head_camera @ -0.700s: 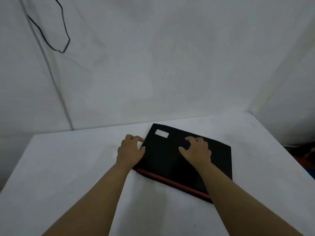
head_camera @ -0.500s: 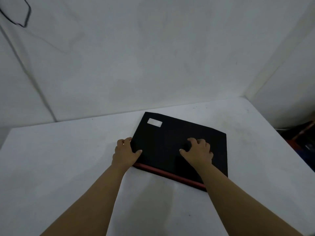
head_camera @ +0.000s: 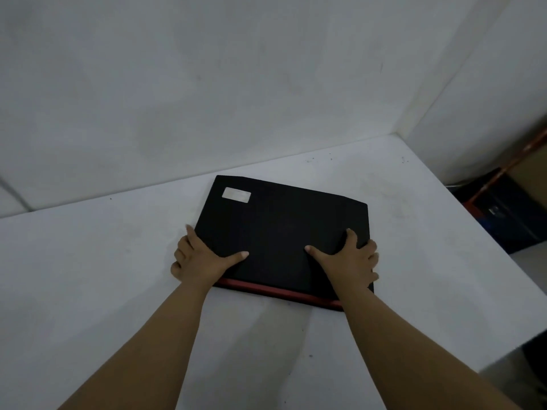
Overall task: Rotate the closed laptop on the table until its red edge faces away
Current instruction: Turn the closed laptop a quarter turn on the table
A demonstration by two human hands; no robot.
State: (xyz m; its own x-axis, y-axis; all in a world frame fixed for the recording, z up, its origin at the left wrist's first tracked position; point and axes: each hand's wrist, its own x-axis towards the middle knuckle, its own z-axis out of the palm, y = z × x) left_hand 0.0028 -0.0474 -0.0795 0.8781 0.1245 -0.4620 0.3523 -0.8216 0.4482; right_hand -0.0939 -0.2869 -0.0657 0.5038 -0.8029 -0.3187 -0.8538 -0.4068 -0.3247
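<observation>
A: What does the figure show?

B: A closed black laptop (head_camera: 284, 232) lying flat on the white table (head_camera: 103, 276), slightly skewed, with its red edge (head_camera: 275, 290) along the near side, toward the person. A pale sticker (head_camera: 236, 194) marks the far left corner of the lid.

A: And the hands?

B: Both clasp the near corners. The left hand (head_camera: 198, 258) wraps the left side, thumb laid across the lid, fingers curled down the edge. The right hand (head_camera: 349, 261) grips the right side likewise, thumb on top, fingers over the rim. Holding opposite sides probably gives the leverage to swing the flat body about its middle.

A: What differs from the earlier frames?

B: Half a second before, the right hand rested on the middle of the lid with fingers bent; it has since shifted out to the right edge. The left hand has slid nearer the red edge. The laptop's orientation is much the same, so the turn seems not yet begun.
</observation>
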